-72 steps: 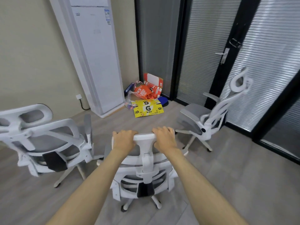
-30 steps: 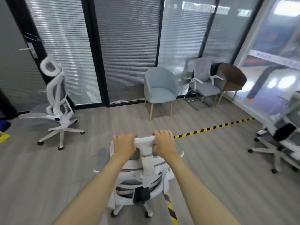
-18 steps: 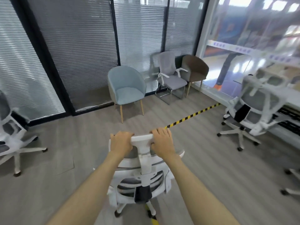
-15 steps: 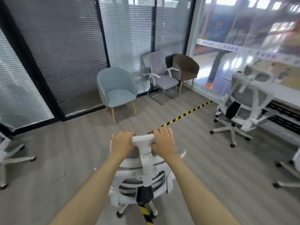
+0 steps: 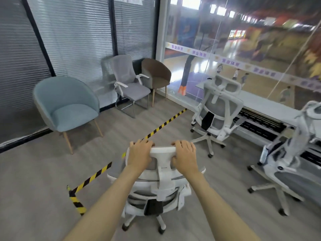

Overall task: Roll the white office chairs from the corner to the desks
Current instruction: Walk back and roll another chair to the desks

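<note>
A white office chair (image 5: 162,188) with grey mesh stands right in front of me, its back towards me. My left hand (image 5: 139,154) and my right hand (image 5: 185,156) both grip its white headrest, one on each side of the centre post. A second white office chair (image 5: 217,110) faces the long white desk (image 5: 271,103) along the glass wall at the right. A third white office chair (image 5: 288,164) stands at the far right, partly cut off by the frame edge.
A light blue tub chair (image 5: 66,105), a grey visitor chair (image 5: 130,84) and a brown tub chair (image 5: 159,73) line the blinds at the back. Yellow-black tape (image 5: 156,131) runs across the grey floor, passing under my chair. Open floor lies to the left.
The view has swung right from the corner with the cabinet to the glass wall and desk. The held chair has rolled with me across the tape line, and the desk chairs are closer.
</note>
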